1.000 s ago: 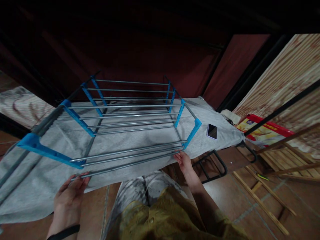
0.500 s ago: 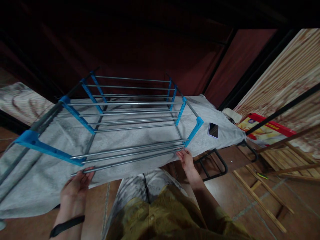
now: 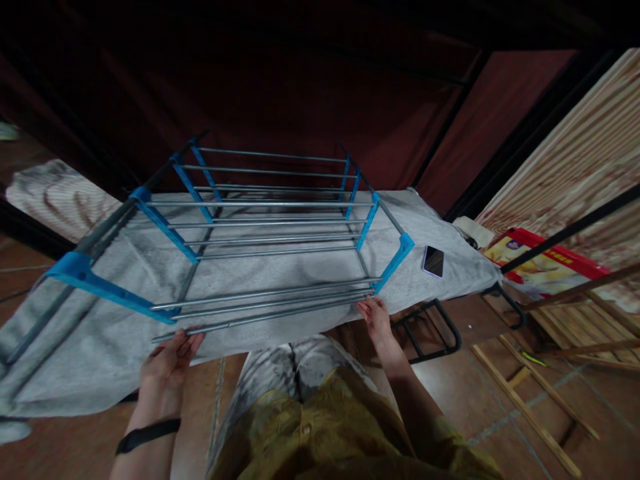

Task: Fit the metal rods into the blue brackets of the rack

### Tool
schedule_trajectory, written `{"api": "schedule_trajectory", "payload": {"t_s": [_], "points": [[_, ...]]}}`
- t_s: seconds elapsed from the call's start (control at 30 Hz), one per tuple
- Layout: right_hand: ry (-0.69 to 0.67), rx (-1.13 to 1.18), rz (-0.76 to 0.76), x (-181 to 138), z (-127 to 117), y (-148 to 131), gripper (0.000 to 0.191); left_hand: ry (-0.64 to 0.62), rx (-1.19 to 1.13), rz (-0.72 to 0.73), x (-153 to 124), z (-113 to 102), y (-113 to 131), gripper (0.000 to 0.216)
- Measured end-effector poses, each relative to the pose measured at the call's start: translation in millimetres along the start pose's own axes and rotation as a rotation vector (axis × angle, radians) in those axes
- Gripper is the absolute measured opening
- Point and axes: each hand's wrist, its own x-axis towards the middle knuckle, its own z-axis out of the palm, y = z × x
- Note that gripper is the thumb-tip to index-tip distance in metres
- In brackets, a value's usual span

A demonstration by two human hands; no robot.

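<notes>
A rack frame of grey metal tubes with blue plastic brackets (image 3: 115, 293) lies on a grey cloth (image 3: 300, 267). Several rods (image 3: 270, 203) span between its two sides. Along the near edge, a loose-ended metal rod (image 3: 265, 319) runs below the others. My left hand (image 3: 173, 353) is closed around this rod close to its left end, which sticks out past the fingers. With its fingertips, my right hand (image 3: 374, 313) pinches the same rod near its right end, just below the right blue bracket (image 3: 395, 262). Whether that end touches the bracket I cannot tell.
A phone (image 3: 433, 261) lies on the cloth right of the rack. Further right are a red and yellow box (image 3: 545, 260), a black metal frame (image 3: 435, 333) and a wooden frame (image 3: 530, 400) on the tiled floor. A dark red panel (image 3: 280, 87) stands behind.
The whole view has shifted slightly, so rack and phone appear a little further right. Both hands keep hold of the rod, whose left end sits slightly higher in view.
</notes>
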Motion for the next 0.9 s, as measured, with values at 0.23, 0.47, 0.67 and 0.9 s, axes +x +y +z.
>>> {"api": "schedule_trajectory", "payload": {"t_s": [0.23,0.47,0.67,0.9], "points": [[-0.013,-0.021,-0.006,1,-4,0,0.037,0.077,-0.069,-0.083,-16,7,4,0.03],[-0.058,-0.044,-0.005,3,-14,2,0.031,0.058,-0.132,-0.075,-25,7,3,0.027],[-0.098,-0.062,-0.006,5,-21,5,0.025,0.026,-0.166,-0.097,-24,3,2,0.023],[-0.123,-0.08,0.005,10,-26,4,0.023,-0.023,-0.182,-0.14,-22,0,4,0.019]]}}
